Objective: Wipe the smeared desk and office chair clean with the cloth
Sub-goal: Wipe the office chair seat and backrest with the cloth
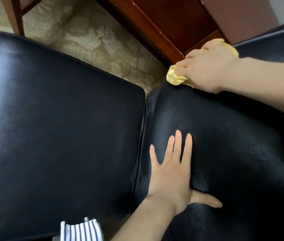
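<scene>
Black chair [59,119]: leather, filling most of my view; one padded panel lies on the left, a second panel [233,136] on the right, with a seam between them.
Yellow cloth [174,75]: bunched at the far edge of the right panel, touching the leather, just beside the foot of the desk.
Right hand [210,70]: my fingers curl over the cloth and grip it against the leather.
Left hand [170,173]: flat on the right panel, nearer to me, fingers straight and spread wide, thumb out to the right, holding nothing.
Desk [172,23]: red-brown wood along the far side.
Carpet [89,37]: pale, flower-patterned, between chair and desk.
Wooden leg [15,16]: far left, standing on the carpet.
Striped fabric [80,230]: white with dark stripes, at the near edge beside my left forearm.
</scene>
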